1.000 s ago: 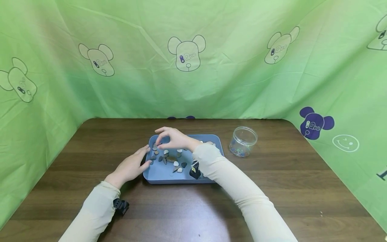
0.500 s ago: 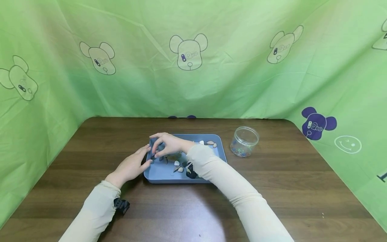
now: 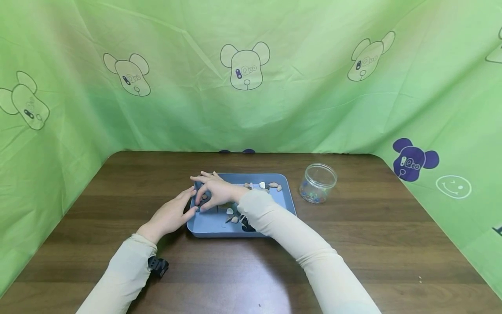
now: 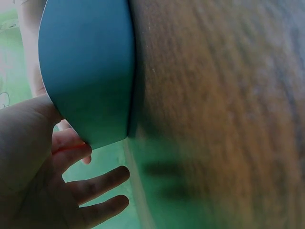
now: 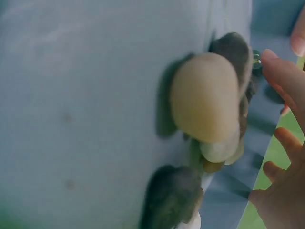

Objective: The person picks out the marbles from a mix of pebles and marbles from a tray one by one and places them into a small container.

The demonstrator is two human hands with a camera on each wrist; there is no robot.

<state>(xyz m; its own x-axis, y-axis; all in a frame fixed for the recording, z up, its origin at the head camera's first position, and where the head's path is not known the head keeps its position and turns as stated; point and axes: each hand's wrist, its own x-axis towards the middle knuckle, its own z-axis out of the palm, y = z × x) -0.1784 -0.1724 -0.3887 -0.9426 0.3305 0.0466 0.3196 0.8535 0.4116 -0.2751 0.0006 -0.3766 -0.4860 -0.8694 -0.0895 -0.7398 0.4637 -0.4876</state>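
A blue-grey tray [image 3: 213, 226] holds several pebbles [image 3: 273, 185]. My left hand [image 3: 166, 218] holds the tray's left end, the thumb over the rim; in the left wrist view, two fingers [image 4: 102, 186] stick out beyond the wall. My right hand [image 3: 219, 190] reaches across to the left end, thumb and forefinger curved inward near the left thumb. One fingertip appears against a small green glass marble [image 5: 256, 59]; whether it is pinched I cannot tell. A large cream pebble [image 5: 205, 98] and dark pebbles [image 5: 174, 198] lie nearer the camera. My right hand and sleeve hide several pebbles.
A clear open-topped jar [image 3: 318, 183] with small coloured marbles at its bottom stands right of the tray on the brown wooden table [image 3: 219, 279]. A green printed curtain [image 3: 251, 117] encloses the table's back and sides.
My right hand has moved slightly left and nearer, down to the tray's left end beside the left thumb, uncovering pebbles at the back right. My left hand keeps its place.
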